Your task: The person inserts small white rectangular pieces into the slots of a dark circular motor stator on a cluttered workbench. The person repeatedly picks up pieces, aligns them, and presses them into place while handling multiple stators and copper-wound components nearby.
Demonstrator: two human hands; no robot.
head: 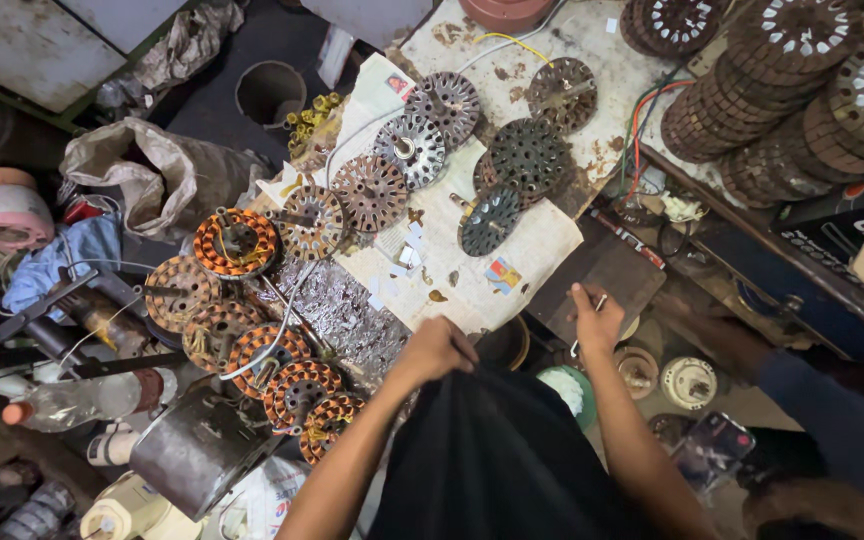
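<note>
At the near edge of a crowded tabletop (472,270) covered with stained paper, the person's two bare hands work side by side. The right hand (595,318) has its grip closed round a thin metal tool (592,308), held upright like a pen over a dark flat plate (602,275), a pose that looks suited to fine work. The left hand (439,347) is curled shut at the paper's edge, touching the dark cloth (492,450) below; whether it pinches the cloth or anything small I cannot tell.

Bare round motor cores (412,150), slotted and rusty, lie flat in loose rows on the paper, each well apart from the hands, probably so each can be seen and picked singly. To the left, cores wound with copper wire (237,243) cluster in a separate group. At upper right more cores lean in long stacks (752,100), edge to edge.

The room is a dim, cluttered workshop: a crumpled sack (152,175), a plastic bottle (82,400), a grey metal housing (197,450) and loose wires (642,110) crowd the floor and bench around
</note>
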